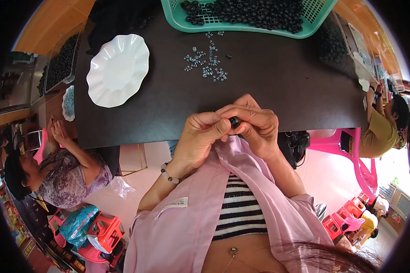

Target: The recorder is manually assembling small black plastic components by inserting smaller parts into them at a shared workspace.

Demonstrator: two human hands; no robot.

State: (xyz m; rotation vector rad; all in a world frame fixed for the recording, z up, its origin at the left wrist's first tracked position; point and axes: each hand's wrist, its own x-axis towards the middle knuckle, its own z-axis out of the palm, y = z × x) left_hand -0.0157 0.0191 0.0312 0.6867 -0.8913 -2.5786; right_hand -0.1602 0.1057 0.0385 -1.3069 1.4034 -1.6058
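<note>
At the near edge of the black worktop (pixel 278 91), the left hand (pixel 200 136) and right hand (pixel 257 125) meet, fingers of both pinching 1 small black ring (pixel 234 121); small springs (pixel 207 61) lie farther off.

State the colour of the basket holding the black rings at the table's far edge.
Teal green, a slotted plastic basket, shown in the head view.

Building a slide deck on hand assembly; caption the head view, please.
Both hands, left hand and right hand, pinch a small black ring above a black table.
</note>
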